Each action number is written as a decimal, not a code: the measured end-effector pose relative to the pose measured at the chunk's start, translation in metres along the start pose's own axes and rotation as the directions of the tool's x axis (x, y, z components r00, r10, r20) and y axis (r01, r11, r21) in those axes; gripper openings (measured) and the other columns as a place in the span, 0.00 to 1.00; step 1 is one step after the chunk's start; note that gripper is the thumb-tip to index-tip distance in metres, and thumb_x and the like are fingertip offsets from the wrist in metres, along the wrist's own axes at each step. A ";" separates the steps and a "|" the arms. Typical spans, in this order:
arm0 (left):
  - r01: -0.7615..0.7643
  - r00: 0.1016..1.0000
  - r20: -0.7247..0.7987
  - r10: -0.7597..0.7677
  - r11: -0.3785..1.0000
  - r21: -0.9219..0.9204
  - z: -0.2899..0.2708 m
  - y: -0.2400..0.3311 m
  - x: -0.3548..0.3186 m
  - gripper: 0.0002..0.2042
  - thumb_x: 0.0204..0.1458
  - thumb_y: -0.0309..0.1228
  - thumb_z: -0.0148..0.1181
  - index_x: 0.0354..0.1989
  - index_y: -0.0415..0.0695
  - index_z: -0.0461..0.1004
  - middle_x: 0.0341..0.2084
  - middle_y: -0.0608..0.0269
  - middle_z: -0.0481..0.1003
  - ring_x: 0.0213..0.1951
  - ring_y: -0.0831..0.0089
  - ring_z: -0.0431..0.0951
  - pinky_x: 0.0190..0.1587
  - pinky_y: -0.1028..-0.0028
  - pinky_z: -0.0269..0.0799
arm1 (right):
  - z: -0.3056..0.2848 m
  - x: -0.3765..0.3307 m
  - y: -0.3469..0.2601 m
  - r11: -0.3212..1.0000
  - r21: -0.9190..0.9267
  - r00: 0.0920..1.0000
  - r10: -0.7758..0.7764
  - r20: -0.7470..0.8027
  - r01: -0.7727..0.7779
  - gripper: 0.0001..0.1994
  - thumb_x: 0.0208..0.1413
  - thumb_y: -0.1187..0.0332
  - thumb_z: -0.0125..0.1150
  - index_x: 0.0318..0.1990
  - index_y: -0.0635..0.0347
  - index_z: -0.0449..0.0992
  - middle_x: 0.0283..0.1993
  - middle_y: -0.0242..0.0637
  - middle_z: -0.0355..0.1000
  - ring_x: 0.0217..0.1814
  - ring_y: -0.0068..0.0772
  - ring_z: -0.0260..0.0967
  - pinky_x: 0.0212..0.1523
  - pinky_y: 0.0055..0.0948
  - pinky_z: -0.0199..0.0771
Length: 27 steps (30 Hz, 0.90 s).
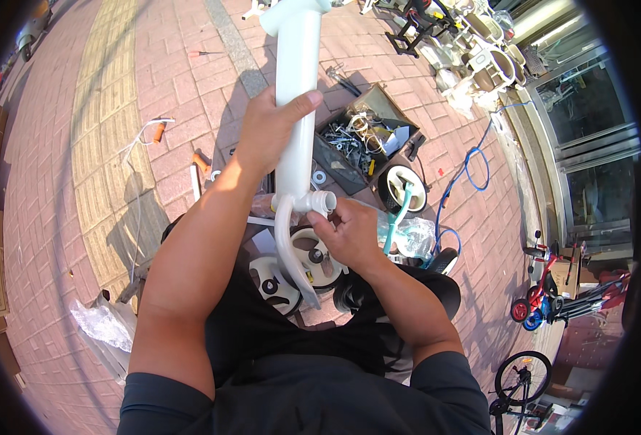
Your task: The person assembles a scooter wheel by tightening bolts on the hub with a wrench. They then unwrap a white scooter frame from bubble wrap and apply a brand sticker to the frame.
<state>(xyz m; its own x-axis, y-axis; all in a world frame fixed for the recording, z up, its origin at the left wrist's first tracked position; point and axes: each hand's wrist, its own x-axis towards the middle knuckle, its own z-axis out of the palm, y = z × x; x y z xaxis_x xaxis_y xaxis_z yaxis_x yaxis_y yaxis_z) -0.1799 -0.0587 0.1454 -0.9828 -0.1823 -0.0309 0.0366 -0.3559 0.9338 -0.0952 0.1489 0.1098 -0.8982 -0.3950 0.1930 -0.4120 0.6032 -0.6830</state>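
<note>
Pink brick pavement all round. Long white frame, left fingers wrapped round its main tube. Hardware-filled toolbox beyond right fingers; two wheels below them. Frame's ringed side stub, near tube's lower end, pinched in right fingers.

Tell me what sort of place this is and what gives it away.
It looks like an outdoor workspace, possibly outside a bicycle workshop. Sunlit brick paving covers the ground, an open box of loose hardware sits on it, and a black bicycle is at the lower right.
</note>
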 end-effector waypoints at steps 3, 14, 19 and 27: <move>-0.013 0.999 -0.043 0.015 0.998 0.053 0.000 0.001 0.001 0.22 0.53 0.42 0.74 0.44 0.35 0.77 0.29 0.62 0.78 0.28 0.75 0.77 0.30 0.71 0.73 | 0.001 -0.001 -0.003 0.995 -0.097 1.000 0.017 0.006 -0.016 0.20 0.52 0.52 0.74 0.30 0.61 0.77 0.24 0.43 0.74 0.25 0.47 0.74 0.27 0.43 0.72; -0.122 0.972 -0.182 0.146 0.983 0.138 -0.026 0.007 0.016 0.22 0.52 0.34 0.71 0.49 0.33 0.72 0.27 0.63 0.73 0.28 0.75 0.75 0.30 0.74 0.72 | -0.001 0.000 0.007 0.985 -0.164 0.985 0.073 0.157 -0.047 0.27 0.51 0.41 0.73 0.29 0.62 0.80 0.27 0.45 0.78 0.29 0.49 0.79 0.30 0.44 0.75; -0.248 0.913 -0.224 0.341 0.899 0.360 -0.047 0.014 0.022 0.23 0.49 0.35 0.72 0.49 0.34 0.73 0.29 0.62 0.74 0.31 0.75 0.74 0.36 0.73 0.71 | -0.007 0.012 0.054 0.931 -0.162 0.931 0.347 0.111 -0.327 0.23 0.57 0.49 0.70 0.29 0.65 0.81 0.27 0.47 0.78 0.29 0.48 0.78 0.33 0.42 0.75; -0.225 0.877 -0.278 0.391 0.846 0.483 -0.055 0.019 0.018 0.23 0.44 0.37 0.76 0.44 0.37 0.77 0.31 0.65 0.76 0.34 0.74 0.75 0.40 0.72 0.70 | 0.048 -0.033 0.140 0.842 -0.492 0.702 0.487 0.520 -0.220 0.23 0.58 0.49 0.66 0.37 0.65 0.84 0.40 0.55 0.81 0.46 0.58 0.79 0.49 0.51 0.78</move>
<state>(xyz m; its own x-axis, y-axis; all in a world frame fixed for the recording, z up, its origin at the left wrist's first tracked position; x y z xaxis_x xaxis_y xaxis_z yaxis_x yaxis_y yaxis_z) -0.1871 -0.1192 0.1431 -0.7974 -0.5540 0.2394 0.1643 0.1824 0.9694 -0.1159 0.2131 -0.0259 -0.7513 -0.3434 -0.5636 -0.2245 0.9360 -0.2710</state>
